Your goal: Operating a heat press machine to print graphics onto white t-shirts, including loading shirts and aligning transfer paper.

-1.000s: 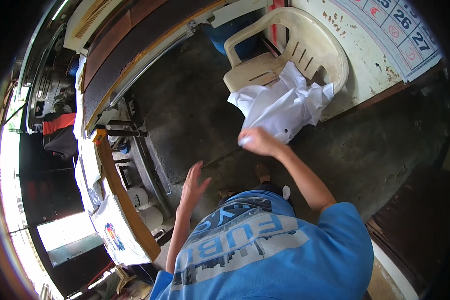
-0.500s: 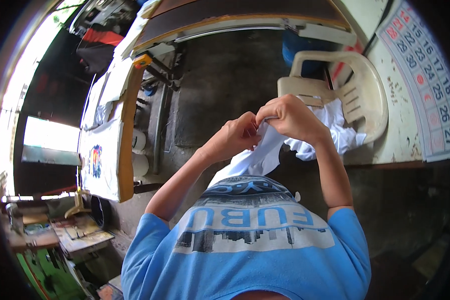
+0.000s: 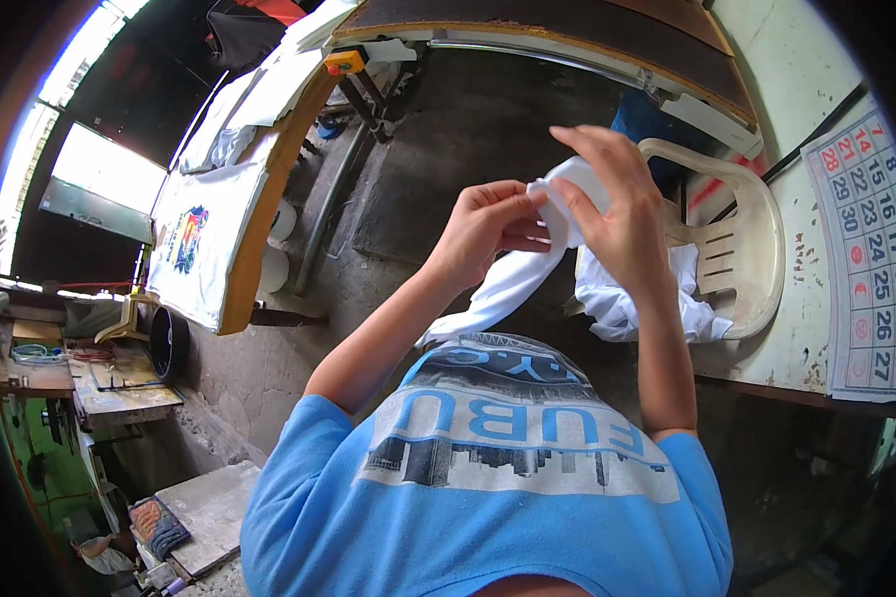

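White cloth in hand, loose and unfolded

The long white cloth strip was up in front of the blue printed T-shirt, twisted and trailing toward its front; no neat fold showed. The left hand had its fingers pinched shut on the upper end. The right hand had its fingers spread wide, thumb apart, with cloth between and behind them but no firm grip visible. A crumpled white cloth heap lay unsorted on the cream plastic armchair; whether it joined the strip could not be told.

The dark concrete floor gave open room ahead and to the left, as far as the yellow-brown edge of the white-draped tabletop. On the right, the armchair and pale wall left less.
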Available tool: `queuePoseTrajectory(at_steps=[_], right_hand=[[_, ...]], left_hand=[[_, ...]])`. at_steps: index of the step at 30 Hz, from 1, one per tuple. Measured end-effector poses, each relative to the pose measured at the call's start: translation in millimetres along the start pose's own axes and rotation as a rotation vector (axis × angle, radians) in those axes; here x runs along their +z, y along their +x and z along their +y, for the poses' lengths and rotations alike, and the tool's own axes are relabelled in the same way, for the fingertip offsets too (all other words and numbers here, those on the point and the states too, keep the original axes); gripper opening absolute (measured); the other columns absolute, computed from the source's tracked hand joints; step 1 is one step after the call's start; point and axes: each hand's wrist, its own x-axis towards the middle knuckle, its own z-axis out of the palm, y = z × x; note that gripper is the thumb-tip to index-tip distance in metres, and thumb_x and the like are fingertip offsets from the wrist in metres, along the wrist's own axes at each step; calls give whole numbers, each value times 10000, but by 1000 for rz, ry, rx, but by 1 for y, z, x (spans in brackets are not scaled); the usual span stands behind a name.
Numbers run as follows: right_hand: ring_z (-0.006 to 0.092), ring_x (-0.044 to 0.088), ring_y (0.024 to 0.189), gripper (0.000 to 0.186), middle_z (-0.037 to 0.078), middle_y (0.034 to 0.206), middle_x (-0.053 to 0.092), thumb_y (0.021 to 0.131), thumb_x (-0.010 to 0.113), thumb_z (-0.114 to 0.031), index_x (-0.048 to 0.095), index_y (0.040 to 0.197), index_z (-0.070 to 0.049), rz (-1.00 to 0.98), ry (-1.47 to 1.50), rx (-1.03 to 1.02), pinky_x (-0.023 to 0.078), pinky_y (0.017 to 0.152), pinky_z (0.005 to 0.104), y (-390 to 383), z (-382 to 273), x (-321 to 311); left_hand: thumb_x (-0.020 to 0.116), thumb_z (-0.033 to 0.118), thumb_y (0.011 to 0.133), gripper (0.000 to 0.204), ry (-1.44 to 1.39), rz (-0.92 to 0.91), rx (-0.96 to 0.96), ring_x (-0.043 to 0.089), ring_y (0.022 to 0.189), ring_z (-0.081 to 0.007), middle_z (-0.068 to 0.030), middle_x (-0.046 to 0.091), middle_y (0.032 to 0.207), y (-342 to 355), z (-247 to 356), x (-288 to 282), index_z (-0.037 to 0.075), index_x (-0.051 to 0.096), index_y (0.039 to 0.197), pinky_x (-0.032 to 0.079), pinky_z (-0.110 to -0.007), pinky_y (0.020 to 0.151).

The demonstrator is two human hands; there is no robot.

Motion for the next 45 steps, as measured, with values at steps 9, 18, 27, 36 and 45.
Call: queuePoseTrajectory(at_steps=[9, 18, 27, 36, 45], right_hand=[[234, 596, 754, 173, 81, 841, 591, 709, 693, -22, 623, 867, -19, 117, 18, 155, 483, 656, 326, -19, -22, 36], [272, 588, 729, 86, 107, 826, 584, 779, 601, 24, 585, 862, 4, 116, -17, 139, 480, 641, 348, 7, -20, 80], [89, 526, 663, 82, 7, 800, 559, 907, 480, -80, 543, 870, -44, 214, 759, 808, 458, 620, 225, 24, -9, 137], [190, 611, 813, 169, 80, 916, 625, 858, 465, -49, 605, 951, -29, 679, 1121, 1159, 499, 774, 323, -51, 136, 101], [251, 607, 888, 230, 150, 977, 616, 903, 417, -100, 583, 1010, 19, 782, 912, 1282, 489, 835, 361, -125, 223, -16]], left_hand=[[558, 139, 870, 200, -110, 112, 131, 665, 764, -214, -153, 650, 870, -1, 20, -9, -47, 619, 907, 556, -314, 708], [584, 143, 865, 178, -105, 72, 180, 636, 791, -157, -97, 646, 843, 16, 23, -51, -25, 632, 895, 521, -288, 770], [472, 98, 914, 127, -229, -5, 40, 597, 896, -159, -73, 599, 957, 29, 37, -126, 9, 536, 978, 477, -310, 863], [399, 117, 882, 299, -378, 81, 328, 618, 904, -260, -198, 615, 989, -26, 117, -326, -72, 552, 1056, 499, -387, 837], [368, 213, 930, 368, 1395, 542, 786, 628, 863, -262, -165, 622, 981, -93, 175, -475, -73, 551, 1073, 522, -363, 767]])
